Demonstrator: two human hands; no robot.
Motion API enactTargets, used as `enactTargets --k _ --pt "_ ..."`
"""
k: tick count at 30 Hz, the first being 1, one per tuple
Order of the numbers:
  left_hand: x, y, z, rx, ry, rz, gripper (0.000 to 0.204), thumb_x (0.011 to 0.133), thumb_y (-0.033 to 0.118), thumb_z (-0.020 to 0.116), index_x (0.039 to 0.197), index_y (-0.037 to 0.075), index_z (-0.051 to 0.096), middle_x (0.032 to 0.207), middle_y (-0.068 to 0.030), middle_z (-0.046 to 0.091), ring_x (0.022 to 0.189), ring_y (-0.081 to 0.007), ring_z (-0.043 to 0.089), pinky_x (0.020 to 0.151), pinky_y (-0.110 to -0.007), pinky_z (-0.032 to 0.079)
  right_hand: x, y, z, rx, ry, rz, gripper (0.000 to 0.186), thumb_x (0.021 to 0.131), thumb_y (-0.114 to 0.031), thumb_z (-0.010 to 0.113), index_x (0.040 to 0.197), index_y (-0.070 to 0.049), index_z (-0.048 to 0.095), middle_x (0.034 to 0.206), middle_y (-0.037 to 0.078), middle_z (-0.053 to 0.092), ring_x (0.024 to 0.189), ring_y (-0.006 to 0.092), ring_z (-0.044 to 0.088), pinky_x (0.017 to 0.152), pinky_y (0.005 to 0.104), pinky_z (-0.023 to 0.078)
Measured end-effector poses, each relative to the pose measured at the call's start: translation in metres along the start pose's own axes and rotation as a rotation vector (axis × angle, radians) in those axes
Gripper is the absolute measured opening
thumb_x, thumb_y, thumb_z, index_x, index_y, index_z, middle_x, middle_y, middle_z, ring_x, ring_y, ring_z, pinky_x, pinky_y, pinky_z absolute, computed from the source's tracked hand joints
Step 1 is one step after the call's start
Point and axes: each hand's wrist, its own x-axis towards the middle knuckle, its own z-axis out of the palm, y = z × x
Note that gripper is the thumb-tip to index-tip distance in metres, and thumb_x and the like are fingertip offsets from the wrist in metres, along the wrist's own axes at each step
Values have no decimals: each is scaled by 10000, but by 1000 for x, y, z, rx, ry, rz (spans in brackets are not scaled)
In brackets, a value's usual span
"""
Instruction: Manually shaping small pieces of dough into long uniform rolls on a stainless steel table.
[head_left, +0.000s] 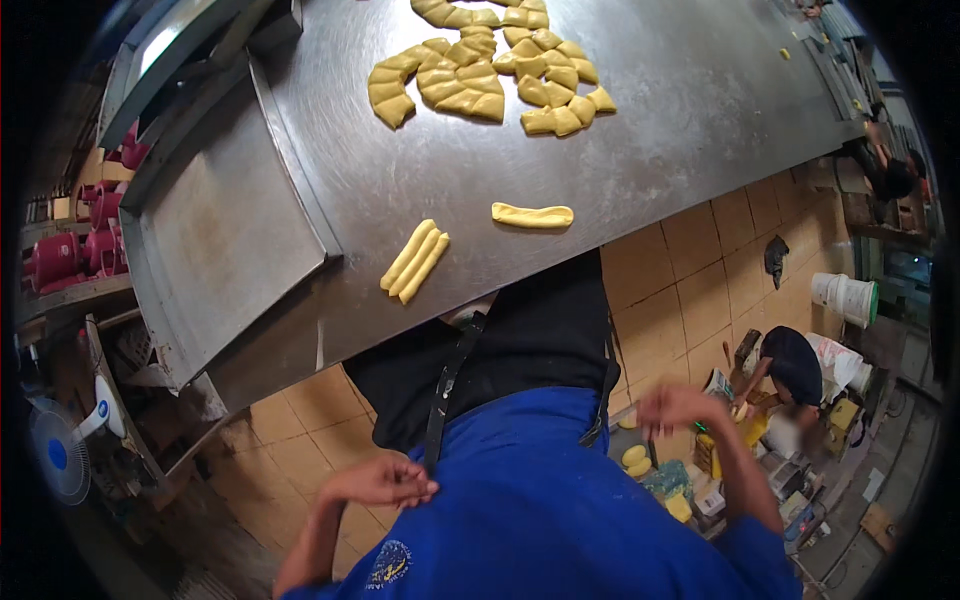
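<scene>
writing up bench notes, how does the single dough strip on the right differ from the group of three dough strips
The single dough strip lies alone, while the group of three dough strips sits side by side, touching. In the picture, the single dough strip runs nearly level; the group of three dough strips slants from lower left to upper right. Both are yellow, elongated and on the metal table.

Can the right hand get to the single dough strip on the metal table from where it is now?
Probably yes: the right hand looks empty, and nothing covers the single dough strip near the metal table's close edge. It would need to reach forward.
</scene>
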Motion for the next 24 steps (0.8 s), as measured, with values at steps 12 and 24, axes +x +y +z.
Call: enactTargets --k 12,24 --pt "-7 -198 84 -19 135 -87 241 963 275 779 968 34 792 716 -5 685 661 -127 661 667 -283 553 -35 117 126 -369 -409 -54 436 922 -237 737 1274 20 719 1224 143 763 1036 218 749 744 341 633" --pt "1 -212 102 -54 105 -118 246 959 280 781 980 34 793 738 -12 699 669 -138 667 672 -293 554 -81 102 122 -201 -485 14 438 922 -239 733 1283 9 718 1222 143 764 1036 223 749 767 350 629"
